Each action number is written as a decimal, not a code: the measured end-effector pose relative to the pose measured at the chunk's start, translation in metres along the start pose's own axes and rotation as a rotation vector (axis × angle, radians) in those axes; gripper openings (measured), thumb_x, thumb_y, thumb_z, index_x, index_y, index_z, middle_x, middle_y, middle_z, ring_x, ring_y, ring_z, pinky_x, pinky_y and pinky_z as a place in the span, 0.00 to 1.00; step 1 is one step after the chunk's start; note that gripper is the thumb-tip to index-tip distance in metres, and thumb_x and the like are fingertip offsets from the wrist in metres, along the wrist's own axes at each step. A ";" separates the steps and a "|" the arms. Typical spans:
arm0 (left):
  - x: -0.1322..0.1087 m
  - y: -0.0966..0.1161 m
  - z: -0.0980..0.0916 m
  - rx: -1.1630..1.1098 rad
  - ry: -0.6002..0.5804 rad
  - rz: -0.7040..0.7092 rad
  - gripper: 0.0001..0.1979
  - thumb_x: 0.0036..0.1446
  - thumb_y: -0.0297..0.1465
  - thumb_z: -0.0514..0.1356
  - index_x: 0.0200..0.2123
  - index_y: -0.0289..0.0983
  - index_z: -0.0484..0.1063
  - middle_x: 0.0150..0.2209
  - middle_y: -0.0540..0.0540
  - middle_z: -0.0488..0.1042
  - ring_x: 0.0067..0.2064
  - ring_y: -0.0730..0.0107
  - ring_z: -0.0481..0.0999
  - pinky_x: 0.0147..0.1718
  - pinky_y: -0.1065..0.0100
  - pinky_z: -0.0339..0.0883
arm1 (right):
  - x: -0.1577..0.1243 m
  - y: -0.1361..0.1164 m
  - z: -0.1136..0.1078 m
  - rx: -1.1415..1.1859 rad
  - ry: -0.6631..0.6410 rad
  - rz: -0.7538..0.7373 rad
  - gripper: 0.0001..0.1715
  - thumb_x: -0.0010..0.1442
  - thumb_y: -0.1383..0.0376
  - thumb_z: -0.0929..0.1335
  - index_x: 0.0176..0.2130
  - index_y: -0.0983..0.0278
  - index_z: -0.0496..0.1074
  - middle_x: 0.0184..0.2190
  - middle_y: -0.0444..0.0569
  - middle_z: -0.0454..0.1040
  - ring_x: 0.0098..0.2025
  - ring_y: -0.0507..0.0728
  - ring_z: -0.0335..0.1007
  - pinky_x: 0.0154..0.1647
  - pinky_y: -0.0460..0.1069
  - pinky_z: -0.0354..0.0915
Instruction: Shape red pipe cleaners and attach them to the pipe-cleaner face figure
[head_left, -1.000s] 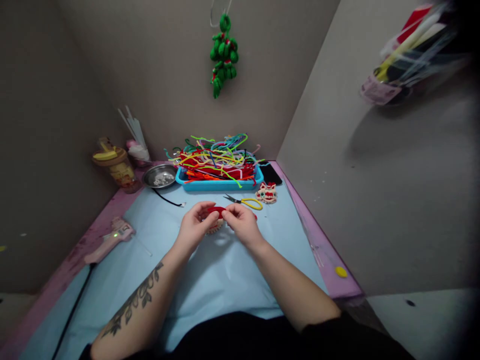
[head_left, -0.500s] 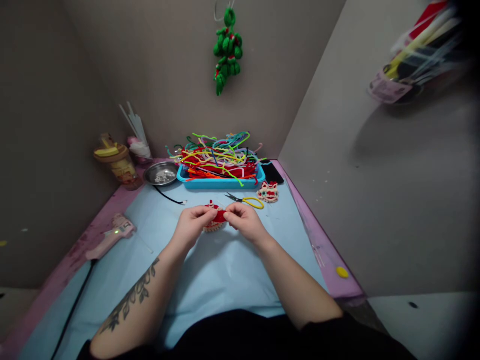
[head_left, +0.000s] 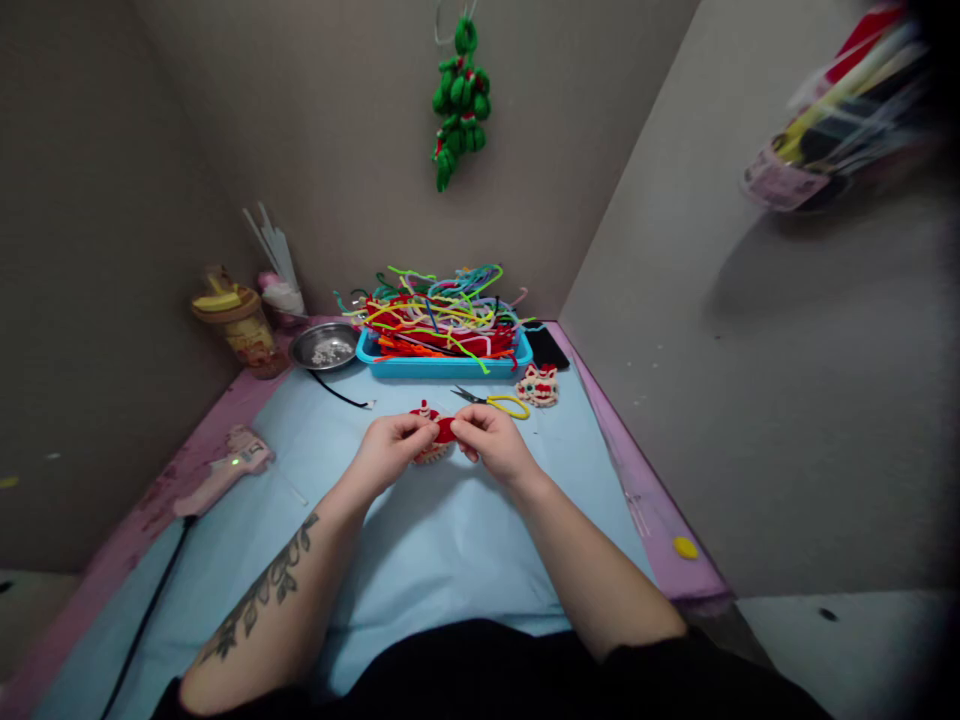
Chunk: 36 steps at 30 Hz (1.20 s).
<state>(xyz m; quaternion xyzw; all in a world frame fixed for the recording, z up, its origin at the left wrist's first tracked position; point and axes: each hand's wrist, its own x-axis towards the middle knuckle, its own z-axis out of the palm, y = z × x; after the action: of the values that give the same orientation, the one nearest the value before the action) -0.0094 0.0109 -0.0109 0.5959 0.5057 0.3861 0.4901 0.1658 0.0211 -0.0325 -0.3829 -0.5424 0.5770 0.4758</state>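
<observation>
Both my hands meet over the middle of the light blue mat [head_left: 420, 560]. My left hand [head_left: 390, 452] and my right hand [head_left: 491, 443] are closed in pinches on a small red and cream pipe-cleaner figure [head_left: 436, 436] held between them, just above the mat. Most of the figure is hidden by my fingers. Yellow-handled scissors [head_left: 496, 401] lie just beyond my right hand. A finished red and cream pipe-cleaner figure [head_left: 539, 384] rests to their right.
A blue tray [head_left: 442, 365] heaped with coloured pipe cleaners stands at the back, a metal dish [head_left: 324, 347] and a jar [head_left: 232, 325] to its left. A pink glue gun [head_left: 225, 470] lies at left. A green ornament [head_left: 457, 100] hangs on the wall. Walls enclose the table.
My hands have turned the small figure a little between the fingers; more of its red top shows now. The view has shifted slightly.
</observation>
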 end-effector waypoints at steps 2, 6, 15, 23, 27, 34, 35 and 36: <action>0.000 0.002 -0.001 0.035 0.014 -0.001 0.17 0.50 0.41 0.61 0.28 0.31 0.78 0.23 0.47 0.75 0.25 0.71 0.69 0.26 0.71 0.60 | 0.001 -0.002 -0.002 0.005 -0.015 0.027 0.15 0.53 0.55 0.70 0.27 0.65 0.70 0.16 0.39 0.67 0.15 0.46 0.56 0.16 0.43 0.51; -0.002 0.006 -0.002 0.125 0.033 0.005 0.17 0.51 0.42 0.60 0.29 0.32 0.78 0.25 0.46 0.76 0.27 0.68 0.71 0.28 0.71 0.62 | 0.001 -0.010 -0.003 -0.039 0.015 0.027 0.16 0.53 0.54 0.69 0.34 0.64 0.73 0.19 0.41 0.69 0.17 0.47 0.58 0.16 0.43 0.54; -0.002 0.004 -0.001 0.263 0.008 0.099 0.16 0.53 0.40 0.58 0.30 0.34 0.79 0.29 0.45 0.78 0.32 0.66 0.73 0.30 0.71 0.63 | -0.005 -0.009 0.004 -0.280 0.014 0.059 0.13 0.53 0.57 0.69 0.25 0.65 0.70 0.15 0.39 0.65 0.17 0.48 0.57 0.18 0.44 0.53; 0.002 -0.001 0.004 -0.117 0.108 0.030 0.16 0.49 0.42 0.63 0.30 0.33 0.76 0.26 0.47 0.76 0.27 0.70 0.71 0.27 0.72 0.64 | -0.005 -0.006 0.006 -0.168 0.132 -0.003 0.14 0.54 0.57 0.68 0.25 0.65 0.69 0.15 0.39 0.65 0.17 0.47 0.56 0.19 0.44 0.53; 0.002 0.001 0.006 -0.262 0.152 -0.005 0.18 0.45 0.42 0.67 0.33 0.32 0.75 0.25 0.48 0.75 0.26 0.73 0.71 0.25 0.73 0.63 | -0.004 -0.006 0.006 -0.114 0.148 0.016 0.15 0.54 0.56 0.69 0.25 0.65 0.69 0.15 0.39 0.65 0.16 0.47 0.56 0.17 0.44 0.52; 0.001 -0.004 0.018 -0.484 0.117 -0.066 0.19 0.43 0.40 0.69 0.34 0.32 0.75 0.26 0.48 0.76 0.24 0.74 0.72 0.24 0.73 0.64 | -0.003 0.007 0.015 0.061 0.214 0.005 0.14 0.52 0.56 0.70 0.25 0.64 0.68 0.15 0.39 0.66 0.16 0.47 0.57 0.17 0.43 0.53; 0.001 -0.005 0.019 -0.483 0.135 -0.064 0.18 0.44 0.40 0.69 0.33 0.32 0.75 0.24 0.48 0.75 0.23 0.75 0.71 0.23 0.73 0.63 | -0.004 0.009 0.017 0.064 0.207 0.003 0.14 0.53 0.57 0.70 0.25 0.64 0.68 0.15 0.39 0.67 0.16 0.47 0.57 0.17 0.43 0.53; 0.002 -0.007 0.020 -0.470 0.156 -0.055 0.17 0.45 0.40 0.68 0.32 0.32 0.75 0.23 0.49 0.75 0.22 0.75 0.70 0.23 0.74 0.62 | -0.004 0.010 0.018 0.061 0.202 -0.001 0.13 0.53 0.58 0.70 0.25 0.64 0.68 0.15 0.39 0.67 0.16 0.47 0.57 0.17 0.43 0.54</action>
<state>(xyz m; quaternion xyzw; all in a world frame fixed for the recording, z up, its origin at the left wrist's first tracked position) 0.0082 0.0087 -0.0221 0.4199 0.4542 0.5243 0.5852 0.1481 0.0129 -0.0402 -0.4239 -0.4742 0.5515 0.5397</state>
